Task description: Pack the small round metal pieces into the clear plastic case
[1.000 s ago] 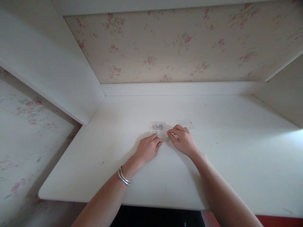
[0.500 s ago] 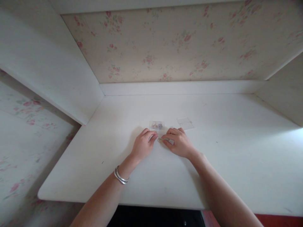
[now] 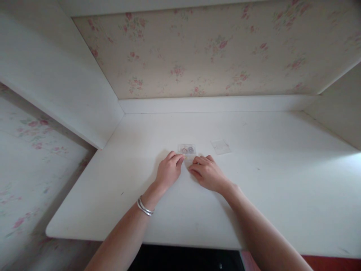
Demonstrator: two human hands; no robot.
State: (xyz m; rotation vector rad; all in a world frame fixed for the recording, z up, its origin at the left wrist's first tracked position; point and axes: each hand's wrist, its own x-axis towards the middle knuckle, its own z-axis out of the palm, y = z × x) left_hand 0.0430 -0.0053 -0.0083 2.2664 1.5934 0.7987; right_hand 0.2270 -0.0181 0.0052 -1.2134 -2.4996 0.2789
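Observation:
A small clear plastic box [image 3: 187, 145] lies on the white desk, with small ring-shaped pieces [image 3: 190, 149] inside it. My left hand [image 3: 169, 171] is just in front of the box's left corner, thumb and forefinger pinched. A tiny yellowish bit shows at those fingertips, too small to name. To its right, my right hand [image 3: 208, 174] rests low over the desk with its fingers drawn together; whatever they hold is hidden. Beyond the right hand lies a flat clear plastic piece [image 3: 221, 147], like a lid.
The white desk [image 3: 270, 195] runs to a low back ledge under floral wallpaper. A white side panel [image 3: 70, 82] rises at the left. Small dark specks mark the desktop, and something black [image 3: 186, 259] is below the front edge.
My left fingers have closed more tightly near the box. My right hand has shifted slightly left and toward me; the small pale ring-like piece at its fingertips is now out of sight.

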